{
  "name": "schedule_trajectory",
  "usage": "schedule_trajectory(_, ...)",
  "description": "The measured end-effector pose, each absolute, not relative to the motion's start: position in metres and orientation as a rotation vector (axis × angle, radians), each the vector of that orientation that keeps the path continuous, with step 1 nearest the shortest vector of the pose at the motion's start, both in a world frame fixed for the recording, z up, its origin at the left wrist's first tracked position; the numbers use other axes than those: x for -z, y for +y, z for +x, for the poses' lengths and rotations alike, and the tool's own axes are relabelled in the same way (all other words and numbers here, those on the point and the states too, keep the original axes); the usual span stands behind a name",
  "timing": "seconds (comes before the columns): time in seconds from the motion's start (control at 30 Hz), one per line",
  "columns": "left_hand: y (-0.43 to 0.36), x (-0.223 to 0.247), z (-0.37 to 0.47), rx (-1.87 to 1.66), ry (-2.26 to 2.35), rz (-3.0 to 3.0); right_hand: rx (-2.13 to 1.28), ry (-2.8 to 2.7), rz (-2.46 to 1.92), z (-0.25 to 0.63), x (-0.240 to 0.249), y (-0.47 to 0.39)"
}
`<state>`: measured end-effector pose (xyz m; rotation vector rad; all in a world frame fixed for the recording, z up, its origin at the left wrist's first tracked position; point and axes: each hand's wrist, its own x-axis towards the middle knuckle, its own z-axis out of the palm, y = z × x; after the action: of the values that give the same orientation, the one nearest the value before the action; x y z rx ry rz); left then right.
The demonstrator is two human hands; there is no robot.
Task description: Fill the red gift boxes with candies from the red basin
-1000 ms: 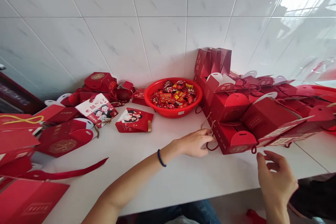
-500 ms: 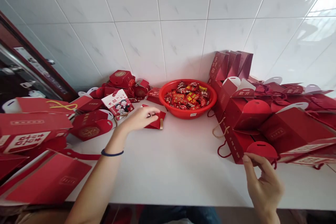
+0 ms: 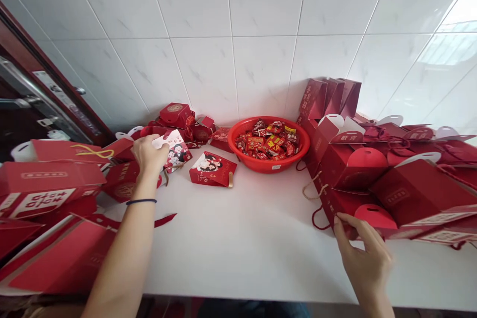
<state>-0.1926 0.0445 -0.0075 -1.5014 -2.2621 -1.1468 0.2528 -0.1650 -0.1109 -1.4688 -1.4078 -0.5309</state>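
Observation:
My left hand (image 3: pixel 151 156) is at the white and red card box (image 3: pixel 177 151) with a cartoon couple, its thumb and fingers closed on the top left corner. Just right of it, a red box with a printed couple (image 3: pixel 213 169) lies on the white table (image 3: pixel 238 253). My right hand (image 3: pixel 363 246) has thumb and forefinger pinched together beside the lower edge of a dark red box (image 3: pixel 335 203); whether anything small is between the fingertips is hidden. An orange-red basin (image 3: pixel 268 166) of wrapped sweets (image 3: pixel 266 139) sits near the wall.
Many red gift boxes (image 3: pixel 428 189) with cord handles crowd the right side. More boxes (image 3: pixel 59 179) and a flat red bag (image 3: pixel 63 258) lie at the left. Tall narrow red boxes (image 3: pixel 313 97) stand against the tiled wall (image 3: pixel 201 5).
My left hand has moved left from above the red couple box to the white and red one. A red ribbon end now shows beside my left forearm. My right hand has shifted slightly left.

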Motion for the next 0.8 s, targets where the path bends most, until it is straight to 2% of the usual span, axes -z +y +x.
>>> schedule_trajectory(0.2,0.041,0.017,-0.181,1.454,-2.172,-1.404,0.570,-1.521,-1.448,0.259,0.112,-0.172)
schedule_trajectory(0.4,0.037,0.014,-0.173,1.550,-2.098,-1.396,0.323,-1.541,-1.328,0.239,0.113,-0.177)
schedule_trajectory(0.57,0.034,-0.008,-0.177,1.576,-2.164,-1.391,0.044,-1.622,-1.263,0.225,0.115,-0.168)
schedule_trajectory(0.7,0.037,-0.037,-0.183,1.630,-2.219,-1.392,-0.034,-1.636,-1.232,0.219,0.112,-0.157)
schedule_trajectory(0.8,0.044,-0.050,-0.186,1.544,-2.249,-1.446,-0.084,-1.624,-1.241,0.216,0.113,-0.153)
